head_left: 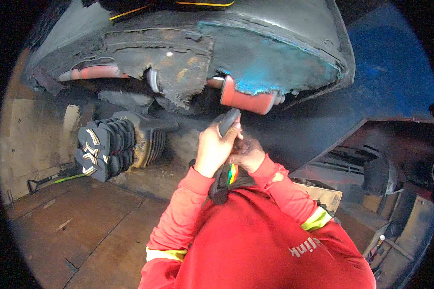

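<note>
Both of my hands are raised in front of my chest, just below a red sanding roller [249, 98]. In my left hand [212, 149], closed with the thumb along its side, is a dark flip-flop sole [229, 121] seen nearly edge-on. Its upper end points toward the roller, with a small gap showing between them. My right hand [248, 153] is closed against the lower part of the same piece; some of its fingers are hidden. Beneath the hands hangs a red, yellow and green striped strip [233, 174], and I cannot tell what it belongs to.
Worn dark guards [274, 60] cover the machine above, with another reddish roller [94, 72] at the left. A stack of black flip-flops [106, 144] with light straps sits left of me. A blue panel [385, 72] stands right. Wooden boards [86, 231] lie below left.
</note>
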The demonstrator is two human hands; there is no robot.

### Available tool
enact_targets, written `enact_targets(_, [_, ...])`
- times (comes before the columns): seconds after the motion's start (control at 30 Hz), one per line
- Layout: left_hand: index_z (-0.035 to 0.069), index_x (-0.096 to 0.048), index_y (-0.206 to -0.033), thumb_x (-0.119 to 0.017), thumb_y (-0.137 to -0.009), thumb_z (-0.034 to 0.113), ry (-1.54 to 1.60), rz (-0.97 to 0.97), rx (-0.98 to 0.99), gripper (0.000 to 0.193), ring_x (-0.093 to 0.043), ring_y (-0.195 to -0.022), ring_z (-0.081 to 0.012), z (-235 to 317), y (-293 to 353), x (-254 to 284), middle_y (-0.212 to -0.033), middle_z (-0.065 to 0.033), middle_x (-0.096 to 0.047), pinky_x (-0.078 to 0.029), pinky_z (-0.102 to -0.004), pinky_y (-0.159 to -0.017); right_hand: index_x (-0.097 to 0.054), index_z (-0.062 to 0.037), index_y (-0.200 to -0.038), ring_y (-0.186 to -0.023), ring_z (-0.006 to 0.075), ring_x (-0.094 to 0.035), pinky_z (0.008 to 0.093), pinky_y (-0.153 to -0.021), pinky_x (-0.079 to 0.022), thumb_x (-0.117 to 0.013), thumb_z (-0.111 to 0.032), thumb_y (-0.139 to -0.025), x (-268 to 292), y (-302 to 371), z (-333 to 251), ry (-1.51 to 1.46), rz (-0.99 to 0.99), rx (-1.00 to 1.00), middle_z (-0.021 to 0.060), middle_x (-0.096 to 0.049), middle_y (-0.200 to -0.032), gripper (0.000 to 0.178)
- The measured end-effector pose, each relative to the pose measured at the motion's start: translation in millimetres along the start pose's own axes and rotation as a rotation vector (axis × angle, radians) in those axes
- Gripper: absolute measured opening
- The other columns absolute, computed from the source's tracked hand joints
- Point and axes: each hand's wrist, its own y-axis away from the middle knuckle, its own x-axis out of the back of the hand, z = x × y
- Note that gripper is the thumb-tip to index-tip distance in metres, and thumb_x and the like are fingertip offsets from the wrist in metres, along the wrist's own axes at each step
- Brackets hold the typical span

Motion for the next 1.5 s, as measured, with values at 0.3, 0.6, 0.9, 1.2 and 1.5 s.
enact_targets(0.3, [0.002, -0.072, -0.093, -0.065, -0.087, 0.022, -0.161, -0.082, 0.125, 0.022, -0.073, -0.083, -0.0349, -6.8, -50.3, -23.7, -0.082, -0.0197, -0.072, -0.055, -0.0431, -0.075, -0.044, -0.0084, -0.142, -0.124, 0.0226, -0.055, 0.0392, -0.104, -0.048, -0.086, -0.004, -0.069, 36.8, -30.9, -11.3, -0.096, -0.010, 0.055, 0.0068, -0.057, -0.132, 0.084])
enact_targets(0.6, [-0.001, -0.059, -0.133, -0.071, -0.093, 0.018, 0.456, 0.012, 0.001, 0.045, -0.065, -0.107, -0.0147, -31.2, 18.1, -21.1, -0.117, -0.0095, -0.070, -0.050, -0.0309, -0.093, -0.044, -0.0152, -0.150, -0.139, 0.0521, -0.034, 0.0523, -0.115, -0.032, -0.075, -0.027, -0.077, 27.6, 4.6, -0.9, 1.350, 0.229, 0.697, 0.0301, -0.034, -0.152, 0.080])
enact_targets(0.9, [0.016, -0.075, -0.115, -0.065, -0.093, 0.034, -0.695, 0.148, -0.283, 0.029, -0.068, -0.065, -0.0306, 2.1, -2.2, 5.3, -0.077, -0.0152, -0.070, -0.052, -0.0422, -0.057, -0.046, -0.0040, -0.142, -0.125, 0.0330, -0.056, 0.0402, -0.107, -0.043, -0.073, -0.034, -0.084, -12.4, 10.5, -28.6, 0.844, 0.058, -0.031, 0.0197, -0.059, -0.133, 0.071])
enact_targets(1.2, [-0.001, -0.068, -0.065, -0.072, -0.083, 0.043, -0.653, 0.141, -0.076, 0.047, -0.067, -0.061, -0.0412, 5.9, -25.5, -4.9, -0.063, -0.0250, -0.063, -0.053, -0.0467, -0.055, -0.050, -0.0029, -0.138, -0.119, 0.0194, -0.058, 0.0360, -0.102, -0.046, -0.086, -0.016, -0.074, 13.4, -7.7, -18.8, 0.237, -0.059, -0.068, 0.0103, -0.061, -0.131, 0.075])
enact_targets(1.5, [-0.001, -0.068, -0.077, -0.071, -0.086, 0.046, -0.339, 0.079, 0.008, 0.047, -0.067, -0.072, -0.0438, -6.3, -25.0, -21.0, -0.075, -0.0256, -0.066, -0.053, -0.0483, -0.063, -0.050, -0.0002, -0.140, -0.123, 0.0364, -0.059, 0.0415, -0.106, -0.045, -0.082, -0.044, -0.074, 30.9, 4.0, -33.7, 0.999, 0.171, -0.016, 0.0215, -0.061, -0.131, 0.085])
